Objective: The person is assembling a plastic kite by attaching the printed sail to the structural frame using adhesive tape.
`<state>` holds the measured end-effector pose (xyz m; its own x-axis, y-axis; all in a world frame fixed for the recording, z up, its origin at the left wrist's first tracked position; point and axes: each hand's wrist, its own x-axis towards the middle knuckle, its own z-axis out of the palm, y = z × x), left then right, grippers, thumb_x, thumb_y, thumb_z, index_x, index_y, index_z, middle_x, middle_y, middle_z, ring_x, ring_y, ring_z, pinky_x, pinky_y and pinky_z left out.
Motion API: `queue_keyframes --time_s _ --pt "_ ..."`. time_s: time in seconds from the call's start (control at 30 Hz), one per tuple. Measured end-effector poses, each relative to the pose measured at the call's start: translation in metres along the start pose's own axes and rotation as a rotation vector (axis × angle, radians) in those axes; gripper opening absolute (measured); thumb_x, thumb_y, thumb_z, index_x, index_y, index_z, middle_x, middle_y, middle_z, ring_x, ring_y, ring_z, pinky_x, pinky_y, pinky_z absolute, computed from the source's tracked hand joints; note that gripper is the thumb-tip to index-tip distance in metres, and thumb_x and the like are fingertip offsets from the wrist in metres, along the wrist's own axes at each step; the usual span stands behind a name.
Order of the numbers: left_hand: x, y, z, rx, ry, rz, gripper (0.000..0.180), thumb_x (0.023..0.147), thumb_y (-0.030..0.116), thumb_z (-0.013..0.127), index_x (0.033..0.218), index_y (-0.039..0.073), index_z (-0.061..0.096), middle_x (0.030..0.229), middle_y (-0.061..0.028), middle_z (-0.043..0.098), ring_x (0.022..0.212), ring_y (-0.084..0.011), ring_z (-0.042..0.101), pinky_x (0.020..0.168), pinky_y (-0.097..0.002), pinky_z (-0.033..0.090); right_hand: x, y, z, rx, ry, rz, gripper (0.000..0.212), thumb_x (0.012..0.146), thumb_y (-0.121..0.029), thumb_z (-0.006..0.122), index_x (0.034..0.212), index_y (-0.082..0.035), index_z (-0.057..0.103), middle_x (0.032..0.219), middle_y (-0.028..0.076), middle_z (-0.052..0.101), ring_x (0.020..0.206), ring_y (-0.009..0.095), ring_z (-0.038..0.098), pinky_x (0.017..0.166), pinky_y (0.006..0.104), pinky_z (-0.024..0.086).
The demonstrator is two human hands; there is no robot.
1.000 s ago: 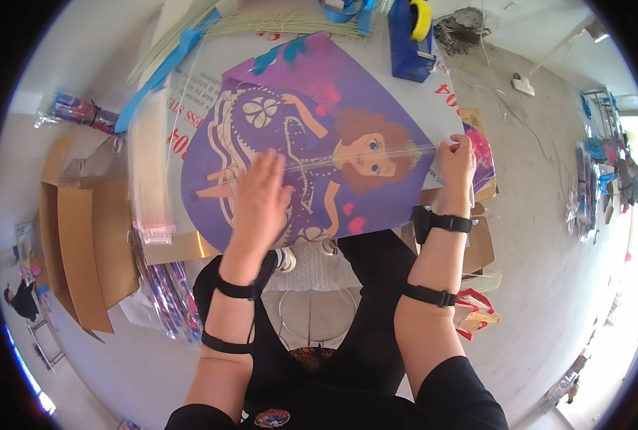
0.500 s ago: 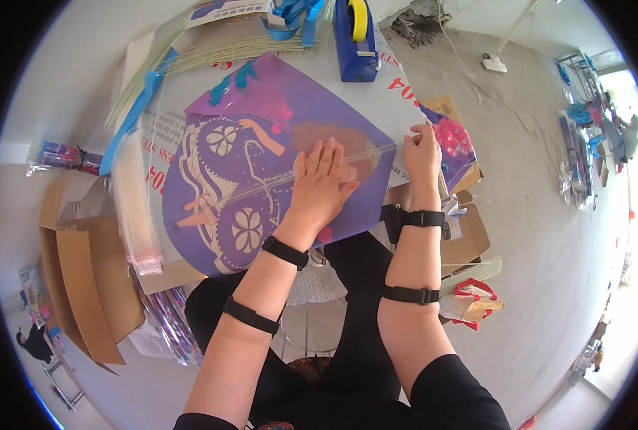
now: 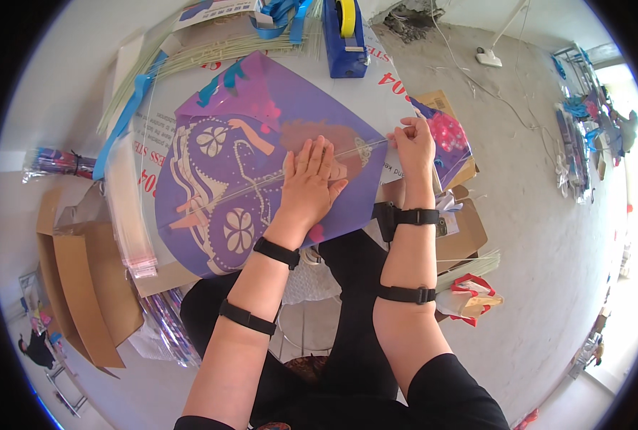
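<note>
Left hand point(image 3: 308, 185) lies flat on the purple sheet point(image 3: 270, 197), gripping nothing; right hand point(image 3: 414, 143) curls at its tip, hold unclear; thin rod point(image 3: 258, 185) lies lengthwise, whether fastened unclear.

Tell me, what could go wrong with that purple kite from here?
The thin rod across the purple kite might bend or shift if the right hand, at the pointed tip, tugs it. The kite could crease or slide if the left hand, spread flat on it, presses unevenly. Its near edge seems to reach past the tabletop, so a leg might bump it.
</note>
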<state>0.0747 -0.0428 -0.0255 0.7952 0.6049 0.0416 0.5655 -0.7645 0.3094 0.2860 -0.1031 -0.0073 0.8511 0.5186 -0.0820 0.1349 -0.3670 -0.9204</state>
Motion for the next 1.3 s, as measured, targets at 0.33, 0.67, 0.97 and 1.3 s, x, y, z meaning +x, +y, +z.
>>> queue_keyframes --time_s 0.33,0.67,0.97,1.3 --pt "0.001 0.001 -0.004 -0.008 -0.063 -0.022 0.069 0.094 0.047 0.044 0.148 0.010 0.023 0.156 -0.0083 0.018 0.144 -0.0260 0.014 0.115 -0.0493 0.010 -0.004 -0.010 0.000 -0.048 -0.004 -0.013 0.017 0.084 -0.002 0.059 0.101 -0.001 0.056 0.070 0.007 0.061 0.067 0.016 0.068 0.057 0.0278 0.051" --pt "0.000 0.003 -0.006 -0.050 -0.049 -0.007 0.068 0.090 0.049 0.051 0.148 0.022 0.027 0.156 -0.0100 0.017 0.144 -0.0298 0.013 0.113 -0.0535 0.011 0.003 0.005 0.000 -0.111 0.004 -0.046 0.027 0.076 -0.002 0.066 0.101 -0.002 0.056 0.069 0.007 0.059 0.064 0.018 0.063 0.059 0.0308 0.049" --pt "0.000 0.007 -0.013 -0.046 -0.014 0.004 0.067 0.087 0.047 0.057 0.145 0.021 0.034 0.153 -0.0131 0.023 0.142 -0.0320 0.018 0.112 -0.0560 0.013 -0.001 0.000 -0.001 -0.277 0.001 -0.138 0.035 0.070 -0.003 0.072 0.102 -0.003 0.058 0.070 0.006 0.057 0.067 0.019 0.058 0.065 0.0326 0.047" --pt "0.042 0.018 0.009 -0.062 0.081 0.090 0.051 0.095 0.028 0.047 0.141 0.007 0.037 0.149 -0.0107 0.032 0.139 -0.0237 0.028 0.112 -0.0464 0.022 -0.006 -0.007 0.001 -0.286 0.013 -0.177 0.034 0.069 -0.002 0.070 0.100 -0.003 0.057 0.071 0.007 0.057 0.068 0.021 0.058 0.064 0.0334 0.047"
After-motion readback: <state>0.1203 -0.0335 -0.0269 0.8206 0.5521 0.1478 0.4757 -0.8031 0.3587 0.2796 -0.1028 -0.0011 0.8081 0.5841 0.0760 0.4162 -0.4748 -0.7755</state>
